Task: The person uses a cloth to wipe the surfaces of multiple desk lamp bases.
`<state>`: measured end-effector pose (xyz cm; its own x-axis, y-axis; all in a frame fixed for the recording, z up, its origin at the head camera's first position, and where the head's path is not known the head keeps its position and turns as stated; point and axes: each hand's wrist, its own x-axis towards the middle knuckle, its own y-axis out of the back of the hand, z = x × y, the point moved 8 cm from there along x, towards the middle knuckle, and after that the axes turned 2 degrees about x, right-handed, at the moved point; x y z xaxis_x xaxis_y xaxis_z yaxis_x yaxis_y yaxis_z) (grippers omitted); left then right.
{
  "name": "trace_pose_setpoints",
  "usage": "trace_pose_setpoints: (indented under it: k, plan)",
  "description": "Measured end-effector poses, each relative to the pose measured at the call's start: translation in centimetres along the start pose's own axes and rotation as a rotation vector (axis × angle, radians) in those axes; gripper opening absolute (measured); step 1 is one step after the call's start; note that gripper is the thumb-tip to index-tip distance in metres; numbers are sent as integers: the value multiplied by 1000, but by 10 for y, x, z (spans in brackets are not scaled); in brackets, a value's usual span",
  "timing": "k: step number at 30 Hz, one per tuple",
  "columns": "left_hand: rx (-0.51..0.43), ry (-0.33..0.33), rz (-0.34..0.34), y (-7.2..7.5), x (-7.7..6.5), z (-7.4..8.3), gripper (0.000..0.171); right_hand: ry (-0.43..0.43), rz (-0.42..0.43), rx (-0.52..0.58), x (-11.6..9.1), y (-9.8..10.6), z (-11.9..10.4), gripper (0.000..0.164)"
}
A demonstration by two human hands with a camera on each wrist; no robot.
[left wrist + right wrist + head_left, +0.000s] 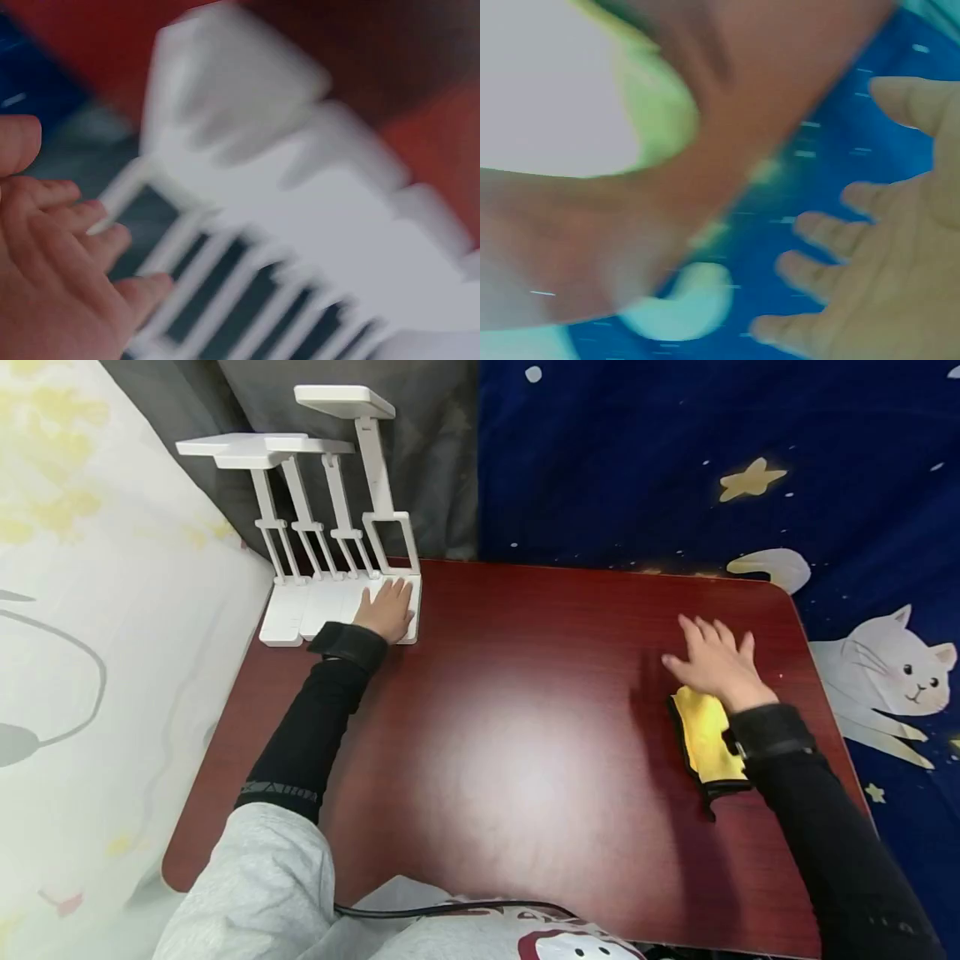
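Several white folding phone stands are lined up side by side at the back left of the table, with the rightmost stand raised highest. Over the base of that rightmost one is my left hand, its fingers spread and pointing away from me; in the left wrist view the fingers hold nothing. On the right, my right hand hovers with fingers apart, just beyond a folded yellow cloth with black edging. The wrist partly covers the cloth. Nothing sits in the right palm.
The dark red table has rounded corners and reflects a bright glare in its middle. Behind it hang a grey curtain and a navy curtain with stars and a cat. A pale patterned wall covering borders the left side. A black cable crosses my front.
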<state>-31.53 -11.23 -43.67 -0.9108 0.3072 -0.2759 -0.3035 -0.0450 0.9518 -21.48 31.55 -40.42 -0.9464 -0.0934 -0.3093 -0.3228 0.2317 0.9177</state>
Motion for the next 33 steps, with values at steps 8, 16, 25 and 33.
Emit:
trace_pose_setpoints:
  k: [8,16,25,33]
  plan:
    - [27,-56,14,-56,-1,-31,53,-240,60,72,-57,-78,59,99]
    - [37,-57,138,-59,-18,-28,47,-211,285,112,-61,-103,55,98]
    - [5,-37,251,-60,-32,-19,45,-205,260,66,-51,-108,50,91]
    - [-10,-58,235,-71,-38,6,48,-223,265,59,-50,-111,49,84]
